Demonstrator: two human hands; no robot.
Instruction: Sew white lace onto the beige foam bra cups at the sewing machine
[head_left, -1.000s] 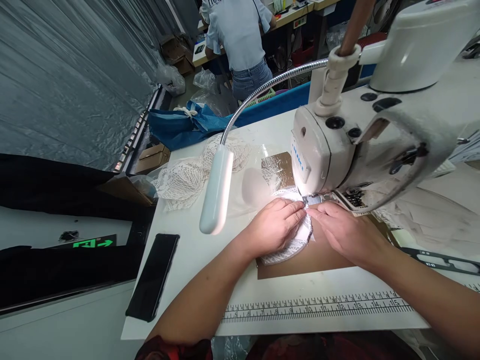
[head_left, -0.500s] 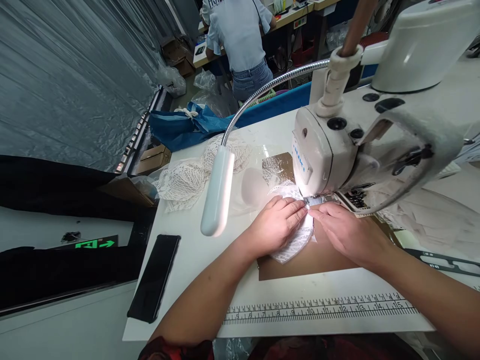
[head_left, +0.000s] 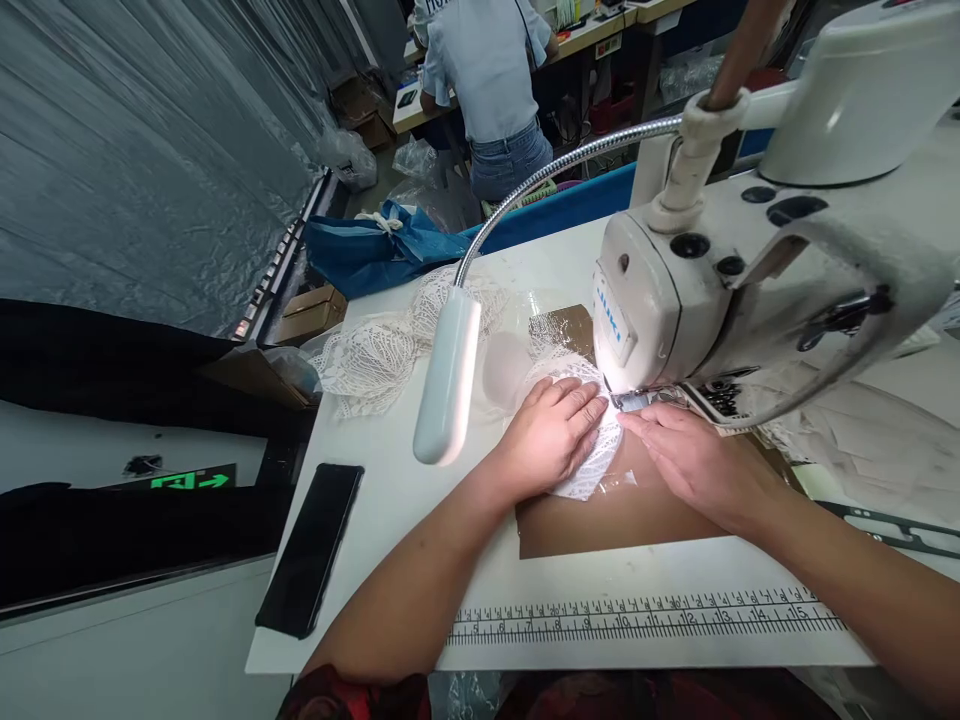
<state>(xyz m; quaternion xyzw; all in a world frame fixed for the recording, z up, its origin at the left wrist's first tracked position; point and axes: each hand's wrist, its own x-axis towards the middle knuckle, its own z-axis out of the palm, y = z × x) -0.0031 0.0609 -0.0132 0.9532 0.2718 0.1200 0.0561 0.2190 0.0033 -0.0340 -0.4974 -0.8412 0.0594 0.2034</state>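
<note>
A white lace piece (head_left: 592, 470) lies under the needle area of a white sewing machine (head_left: 645, 300), over a brown sheet (head_left: 645, 515). My left hand (head_left: 551, 435) rests flat on the lace, fingers extended toward the needle. Just right of the needle, my right hand (head_left: 694, 460) has its fingers together, with the index fingertip at the lace's edge; whether it pinches the edge is hidden. More white lace cups (head_left: 367, 360) sit at the left on the white table (head_left: 397, 510).
A lit lamp (head_left: 448, 380) on a bent metal neck hangs left of the machine. A black phone (head_left: 311, 550) lies at the table's left edge. Sheer fabric (head_left: 862, 430) is piled at the right. A person (head_left: 487, 90) is at another table beyond.
The lace has turned and shifted up a little under my left hand, showing more of it above the fingers. My right hand stays near the needle. The whole view has shifted slightly.
</note>
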